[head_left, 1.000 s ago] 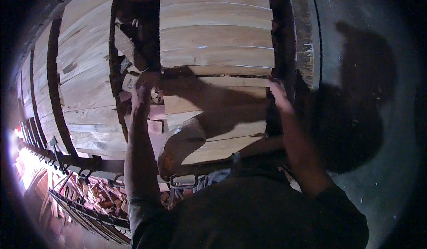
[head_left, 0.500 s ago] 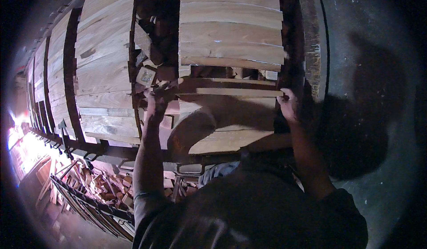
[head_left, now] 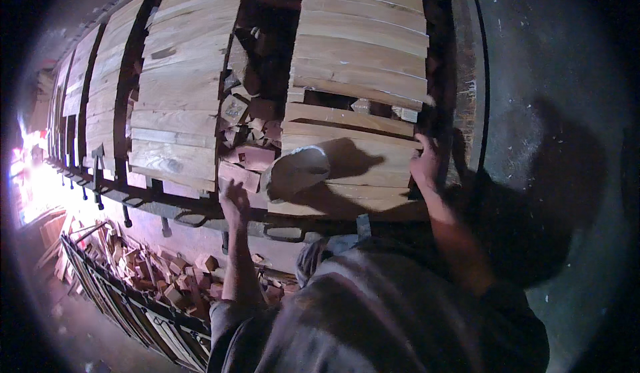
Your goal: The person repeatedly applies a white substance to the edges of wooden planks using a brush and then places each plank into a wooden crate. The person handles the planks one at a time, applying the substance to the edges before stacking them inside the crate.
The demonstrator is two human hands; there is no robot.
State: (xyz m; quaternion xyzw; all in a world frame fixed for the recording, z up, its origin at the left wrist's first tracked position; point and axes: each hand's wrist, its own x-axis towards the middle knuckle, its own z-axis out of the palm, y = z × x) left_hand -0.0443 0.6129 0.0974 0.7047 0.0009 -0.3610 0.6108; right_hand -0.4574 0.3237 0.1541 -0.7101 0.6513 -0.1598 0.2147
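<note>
A stack of pale wooden boards [head_left: 360,60] lies crosswise in front of me, with a gap near its middle. Below the gap, a narrow board [head_left: 350,119] lies beside wider ones. My right hand [head_left: 425,165] is at the right ends of these boards, its fingertips against the ends and its fingers partly bent. My left hand [head_left: 235,201] is away from the boards, near a pinkish wood block [head_left: 239,176]. Its fingers are loosely curled and apart, with nothing visible in them. Over the left part of the near boards is a rounded pale object [head_left: 297,172], its kind unclear.
More board stacks [head_left: 183,80] stand to the left, with dark gaps between them. Wood offcuts [head_left: 257,130] fill the nearest gap. A dark metal rail [head_left: 193,218] with loops runs along the near side, above a rack of scrap wood [head_left: 177,276]. Concrete floor [head_left: 533,53] lies right.
My left hand has let go of the narrow board's left end and moved nearer to me. My right hand is slightly lower, still at the right ends. The view has shifted.
</note>
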